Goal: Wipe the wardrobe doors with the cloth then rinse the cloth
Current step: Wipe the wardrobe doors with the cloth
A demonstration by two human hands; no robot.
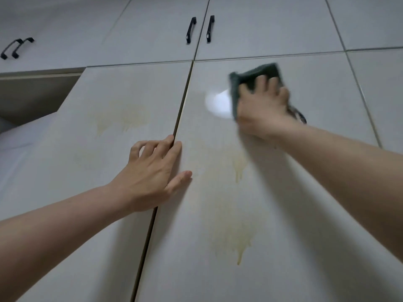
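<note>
Two tall pale grey wardrobe doors fill the view, the left door (91,149) and the right door (283,203), split by a dark gap. Yellowish drip stains mark both. My right hand (263,110) presses a dark grey-green cloth (255,77) flat against the upper part of the right door; the hand is blurred. My left hand (152,171) rests over the gap, fingertips curled at the left door's edge, thumb on the right door.
Upper cabinet doors carry a pair of black handles (199,29) above the gap and another pair (16,47) at the far left. An open recess (37,94) shows at the left. A bright light reflection (218,103) sits beside the cloth.
</note>
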